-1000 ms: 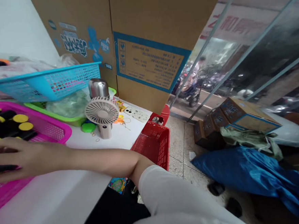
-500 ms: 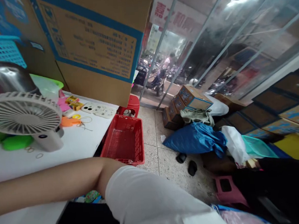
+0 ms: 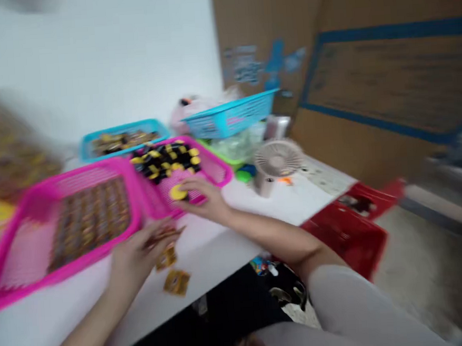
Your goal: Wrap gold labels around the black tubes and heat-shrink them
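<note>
My right hand (image 3: pixel 211 200) is closed on a small round piece with a yellow top and black side (image 3: pixel 178 192), over the front of a pink basket (image 3: pixel 220 175). Many similar black-and-yellow pieces (image 3: pixel 167 159) are heaped at that basket's back. My left hand (image 3: pixel 135 251) has its fingers closed around small reddish-brown, flat-looking packets (image 3: pixel 166 233), blurred by motion. Just below it, a small golden-brown square packet (image 3: pixel 177 282) lies on the white table (image 3: pixel 216 253). A second pink basket (image 3: pixel 69 264), left of my hands, contains rows of brown packets (image 3: pixel 95 219).
A blue tray (image 3: pixel 123 129) of mixed pieces stands behind the pink baskets. Farther right are a blue basket (image 3: pixel 230 115) and a small fan (image 3: pixel 278 159). A large cardboard box (image 3: pixel 352 91) borders the table. A red crate (image 3: pixel 346 238) sits beyond the right edge.
My view has swung left from the doorway and floor to the tabletop. Both hands are now in sight with things in them; before, only one bare arm showed.
</note>
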`<state>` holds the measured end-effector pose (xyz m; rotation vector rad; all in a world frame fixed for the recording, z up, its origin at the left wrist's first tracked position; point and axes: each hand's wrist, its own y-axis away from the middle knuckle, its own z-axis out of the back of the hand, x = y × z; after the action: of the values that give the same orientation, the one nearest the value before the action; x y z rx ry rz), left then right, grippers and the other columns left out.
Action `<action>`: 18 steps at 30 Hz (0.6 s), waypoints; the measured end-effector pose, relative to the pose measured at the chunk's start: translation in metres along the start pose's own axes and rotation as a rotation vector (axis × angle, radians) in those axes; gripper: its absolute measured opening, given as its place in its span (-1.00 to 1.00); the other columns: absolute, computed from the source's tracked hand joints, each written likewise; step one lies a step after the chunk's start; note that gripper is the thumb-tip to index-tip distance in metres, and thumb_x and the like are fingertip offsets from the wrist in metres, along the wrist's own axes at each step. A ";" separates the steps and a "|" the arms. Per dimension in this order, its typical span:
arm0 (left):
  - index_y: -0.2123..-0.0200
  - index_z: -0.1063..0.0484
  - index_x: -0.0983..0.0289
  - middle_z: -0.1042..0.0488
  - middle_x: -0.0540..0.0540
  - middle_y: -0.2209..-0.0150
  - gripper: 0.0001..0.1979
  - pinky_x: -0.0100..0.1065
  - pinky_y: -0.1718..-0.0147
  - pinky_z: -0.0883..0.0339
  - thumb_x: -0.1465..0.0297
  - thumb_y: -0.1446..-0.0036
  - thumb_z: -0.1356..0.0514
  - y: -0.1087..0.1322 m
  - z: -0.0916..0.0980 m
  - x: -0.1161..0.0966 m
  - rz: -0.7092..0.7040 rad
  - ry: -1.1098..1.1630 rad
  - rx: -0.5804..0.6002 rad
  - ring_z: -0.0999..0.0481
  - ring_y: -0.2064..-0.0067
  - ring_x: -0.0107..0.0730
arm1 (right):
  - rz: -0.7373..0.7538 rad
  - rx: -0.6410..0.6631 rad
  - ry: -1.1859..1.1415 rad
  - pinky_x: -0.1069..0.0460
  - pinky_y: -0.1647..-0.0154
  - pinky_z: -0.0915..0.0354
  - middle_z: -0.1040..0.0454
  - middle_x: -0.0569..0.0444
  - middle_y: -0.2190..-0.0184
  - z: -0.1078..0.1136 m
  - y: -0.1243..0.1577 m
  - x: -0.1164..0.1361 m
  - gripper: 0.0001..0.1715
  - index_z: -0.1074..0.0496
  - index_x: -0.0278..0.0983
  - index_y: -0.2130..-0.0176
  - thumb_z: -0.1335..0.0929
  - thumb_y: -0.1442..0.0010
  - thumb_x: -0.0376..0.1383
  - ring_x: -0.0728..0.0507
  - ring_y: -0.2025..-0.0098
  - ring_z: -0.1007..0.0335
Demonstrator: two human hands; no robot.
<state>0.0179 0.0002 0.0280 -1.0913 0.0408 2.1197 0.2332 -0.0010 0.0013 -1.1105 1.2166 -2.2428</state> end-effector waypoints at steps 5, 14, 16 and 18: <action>-0.48 -0.08 0.16 -0.74 0.11 0.20 -0.17 -0.22 0.08 -0.63 0.08 -0.27 -0.31 0.017 -0.006 0.029 0.159 0.246 -0.007 -0.76 0.14 -0.14 | -0.229 -0.135 -0.339 -0.02 0.15 -0.57 -0.66 0.03 0.10 0.008 0.021 0.006 -0.65 -0.52 -0.12 0.11 -0.54 -0.21 -0.02 -0.08 0.18 -0.63; -0.54 0.31 0.32 -0.73 0.23 0.16 -0.06 0.03 -0.29 -0.43 0.21 -0.34 -0.20 0.015 -0.011 0.046 0.037 0.241 -0.020 -0.67 -0.13 -0.05 | -0.448 0.040 -0.624 0.03 0.23 -0.57 -0.66 0.14 0.24 0.001 0.021 0.015 -0.54 -0.35 -0.16 0.42 -0.60 -0.10 -0.02 -0.04 0.24 -0.62; -0.54 0.32 0.25 -0.72 0.22 0.15 -0.04 0.04 -0.22 -0.50 0.13 -0.33 -0.21 0.018 -0.006 0.041 0.055 0.251 -0.051 -0.67 -0.13 -0.03 | -0.452 0.058 -0.589 0.03 0.26 -0.57 -0.66 0.13 0.27 -0.003 0.017 0.017 -0.52 -0.37 -0.17 0.43 -0.59 -0.08 0.04 -0.05 0.28 -0.62; -0.53 0.25 0.10 -0.71 0.15 0.16 -0.10 0.01 -0.07 -0.61 0.07 -0.35 -0.20 0.009 -0.004 0.027 0.054 0.250 -0.051 -0.70 -0.04 -0.06 | -0.417 0.045 -0.488 0.03 0.31 -0.55 -0.65 0.13 0.32 -0.007 0.013 0.024 -0.49 -0.42 -0.16 0.44 -0.57 -0.04 0.13 -0.06 0.33 -0.61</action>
<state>0.0053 0.0081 0.0031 -1.3946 0.1363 2.0298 0.2118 -0.0194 0.0000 -1.8920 0.7813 -2.0595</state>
